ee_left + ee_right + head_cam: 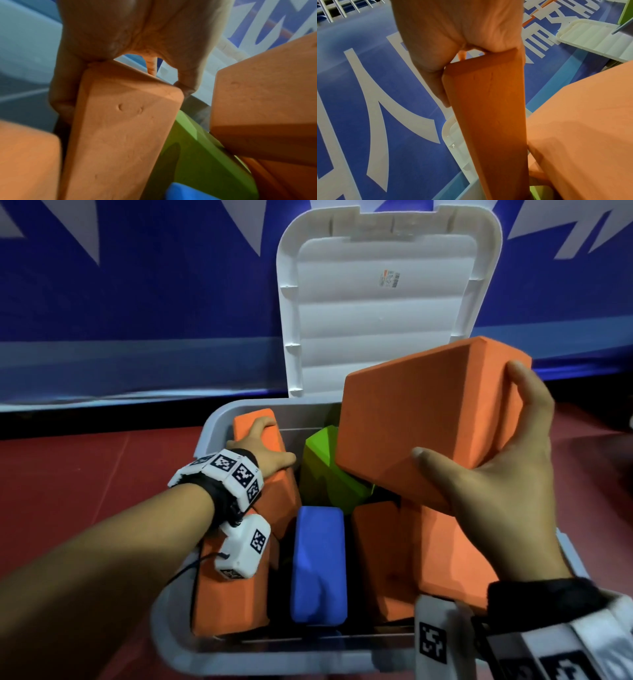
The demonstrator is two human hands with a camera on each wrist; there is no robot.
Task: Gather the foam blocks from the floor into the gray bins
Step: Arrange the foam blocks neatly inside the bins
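Observation:
A gray bin (178, 642) with its white lid (376, 320) swung up holds several foam blocks: orange ones (376, 559), a blue one (318, 566) and a green one (325, 474). My left hand (277, 441) grips the top end of an upright orange block (279, 501) at the bin's far left; the left wrist view shows thumb and fingers of that hand (123, 94) pinching this block (120, 135). My right hand (467, 410) holds a large orange block (411, 412) tilted above the bin's right side. The right wrist view shows the held block (488, 121) edge-on.
A blue banner wall (137, 302) stands right behind the bin, and red floor (68, 474) lies to its left and right. In the right wrist view another white lid (590, 37) lies at the upper right, with metal chair legs (342, 10) at the top left.

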